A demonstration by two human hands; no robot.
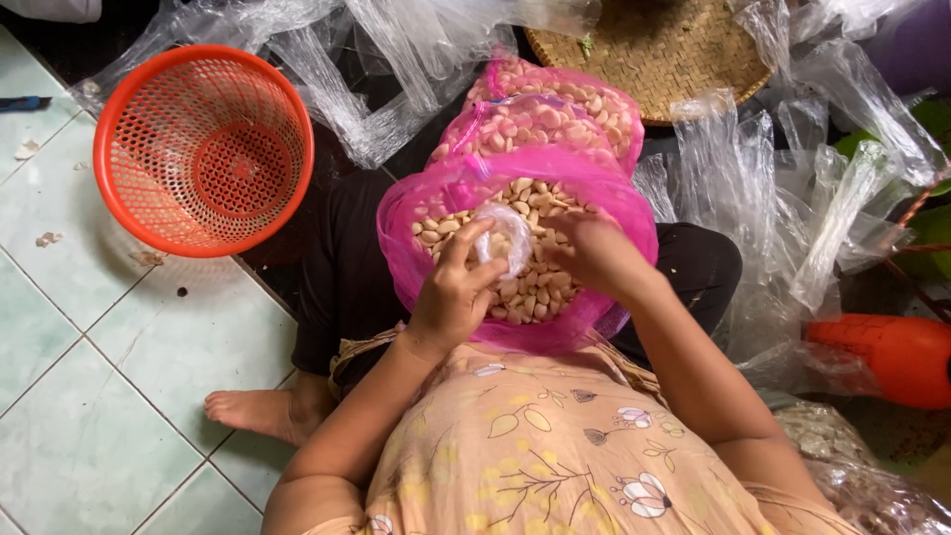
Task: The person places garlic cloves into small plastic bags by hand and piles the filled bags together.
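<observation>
So I'm sitting on the floor (119, 327) w/ a big pink mesh bag (604, 203) of pale peeled nuts (540, 287) right in my lap, basically dead center between my arms. My left hand (451, 292) is pinching a small clear plastic bag (507, 238) by its side, fingers curled round it, so that one's closed on the bag. The little bag stands more or less upright over the nuts, mouth end pointing away from me, its length running from my belly toward the far rim of the pink bag. My right hand (594, 253) is just beside it on the other side, palm down on the nuts, fingers bent in twd the bag's opening; can't tell from up here if there's anything actually in it or if it's just resting. Both hands are about equally close tbh, left touching the clear bag, right near touching. Two more pink mesh bags (540, 109) of nuts sit farther out past my knees, orange basket (203, 149) off to my left, a woven tray (654, 50) beyond, and loose clear plastic bags (792, 198) piled on my right.
</observation>
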